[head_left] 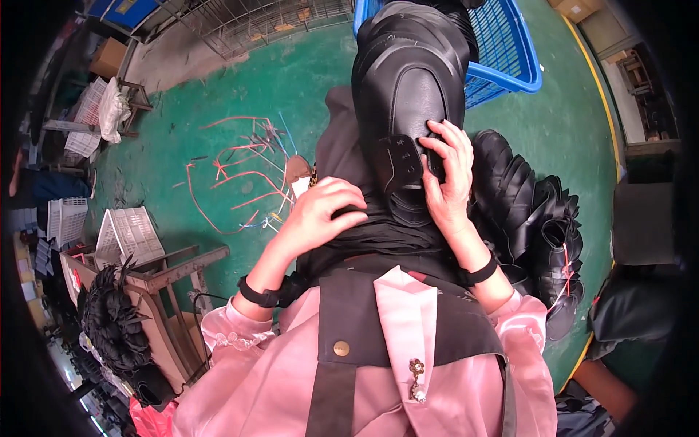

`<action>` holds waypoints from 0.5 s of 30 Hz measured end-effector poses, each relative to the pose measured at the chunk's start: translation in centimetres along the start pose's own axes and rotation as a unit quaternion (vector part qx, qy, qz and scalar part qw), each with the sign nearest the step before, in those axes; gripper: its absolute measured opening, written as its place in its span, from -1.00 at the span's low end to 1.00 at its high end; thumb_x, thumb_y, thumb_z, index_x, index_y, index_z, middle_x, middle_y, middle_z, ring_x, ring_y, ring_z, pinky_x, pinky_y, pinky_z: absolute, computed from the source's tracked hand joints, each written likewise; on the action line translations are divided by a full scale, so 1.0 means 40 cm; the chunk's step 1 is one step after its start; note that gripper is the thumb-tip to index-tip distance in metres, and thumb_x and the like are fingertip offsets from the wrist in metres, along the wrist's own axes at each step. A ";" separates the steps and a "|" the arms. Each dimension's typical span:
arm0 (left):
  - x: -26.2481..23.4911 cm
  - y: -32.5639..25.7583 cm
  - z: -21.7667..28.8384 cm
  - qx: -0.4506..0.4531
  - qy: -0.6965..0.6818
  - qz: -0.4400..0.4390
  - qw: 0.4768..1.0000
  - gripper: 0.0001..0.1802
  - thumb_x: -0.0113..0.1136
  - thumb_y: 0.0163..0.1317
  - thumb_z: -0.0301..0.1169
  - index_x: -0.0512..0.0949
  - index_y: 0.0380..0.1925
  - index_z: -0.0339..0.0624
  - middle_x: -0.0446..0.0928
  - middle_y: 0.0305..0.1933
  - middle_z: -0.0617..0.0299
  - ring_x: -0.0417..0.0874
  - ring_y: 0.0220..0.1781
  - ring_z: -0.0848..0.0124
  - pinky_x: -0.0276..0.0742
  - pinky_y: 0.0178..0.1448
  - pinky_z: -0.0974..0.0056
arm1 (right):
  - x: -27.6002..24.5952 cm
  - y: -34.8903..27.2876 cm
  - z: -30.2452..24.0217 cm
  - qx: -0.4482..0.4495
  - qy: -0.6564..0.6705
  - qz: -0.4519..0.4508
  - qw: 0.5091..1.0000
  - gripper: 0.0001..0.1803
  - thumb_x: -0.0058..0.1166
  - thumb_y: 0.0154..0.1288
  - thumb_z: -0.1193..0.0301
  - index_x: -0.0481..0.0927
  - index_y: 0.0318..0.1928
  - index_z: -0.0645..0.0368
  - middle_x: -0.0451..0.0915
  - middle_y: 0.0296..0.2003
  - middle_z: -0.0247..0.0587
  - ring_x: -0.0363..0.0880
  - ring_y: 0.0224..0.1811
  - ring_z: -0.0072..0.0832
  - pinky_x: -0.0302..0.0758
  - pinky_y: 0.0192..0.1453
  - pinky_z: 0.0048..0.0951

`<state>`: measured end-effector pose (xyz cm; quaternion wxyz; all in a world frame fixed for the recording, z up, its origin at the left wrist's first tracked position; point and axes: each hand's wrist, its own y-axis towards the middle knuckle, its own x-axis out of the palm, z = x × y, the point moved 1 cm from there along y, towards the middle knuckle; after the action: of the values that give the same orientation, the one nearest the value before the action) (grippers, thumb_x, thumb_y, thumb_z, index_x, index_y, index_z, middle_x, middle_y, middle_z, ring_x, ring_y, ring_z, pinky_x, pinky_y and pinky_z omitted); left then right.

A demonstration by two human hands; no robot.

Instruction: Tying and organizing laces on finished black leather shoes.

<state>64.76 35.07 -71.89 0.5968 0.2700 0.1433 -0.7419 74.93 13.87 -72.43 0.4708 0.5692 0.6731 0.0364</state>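
A long stack of nested black leather shoe uppers (418,98) rests over my lap and reaches away toward a blue basket. My right hand (453,167) is at the near end of this stack, its thumb and fingers bent around the edge of the closest upper, beside a black flap (402,164) with small holes. Over my left thigh hovers my left hand (320,215), fingers loosely curled, thumb apart, nothing visible in it. Just beyond it, a brown and white piece (297,175) shows, partly hidden by the hand.
The blue plastic basket (510,69) stands at the far right. More stacked black uppers (502,189) lie on the green floor to my right. Loose red and blue ties (247,175) litter the floor at left. A wooden bench (167,280) with black pieces stands near left.
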 end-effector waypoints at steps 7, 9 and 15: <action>0.040 -0.023 0.004 0.021 0.129 0.010 0.991 -0.77 0.35 0.03 -0.38 0.60 -0.31 -0.21 0.58 -0.19 0.23 0.56 -0.03 0.24 0.48 0.04 0.17 | -0.091 0.002 -0.042 0.022 0.039 -0.115 0.992 -0.48 0.18 -0.05 0.48 0.54 0.05 0.11 0.42 0.21 -0.15 0.23 0.38 -0.12 0.10 0.43 -0.09; 0.032 -0.016 0.018 0.035 0.139 0.002 0.990 -0.77 0.34 0.03 -0.38 0.60 -0.31 -0.20 0.58 -0.18 0.23 0.56 -0.03 0.24 0.46 0.06 0.18 | -0.110 0.000 -0.040 0.029 0.052 -0.118 0.991 -0.50 0.17 -0.01 0.50 0.55 0.06 0.13 0.44 0.20 -0.15 0.24 0.38 -0.12 0.12 0.43 -0.11; 0.062 0.003 0.072 0.098 0.099 -0.023 0.990 -0.81 0.36 0.00 -0.39 0.60 -0.38 -0.19 0.58 -0.20 0.25 0.55 -0.03 0.24 0.46 0.05 0.17 | -0.152 -0.009 -0.038 0.061 0.101 -0.066 0.991 -0.60 0.15 0.07 0.54 0.57 0.00 0.18 0.55 0.09 -0.14 0.35 0.29 -0.13 0.25 0.36 -0.16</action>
<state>63.86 31.49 -70.96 0.5327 0.3961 0.1346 -0.7357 73.11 9.60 -68.19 0.3663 0.5445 0.7542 0.0211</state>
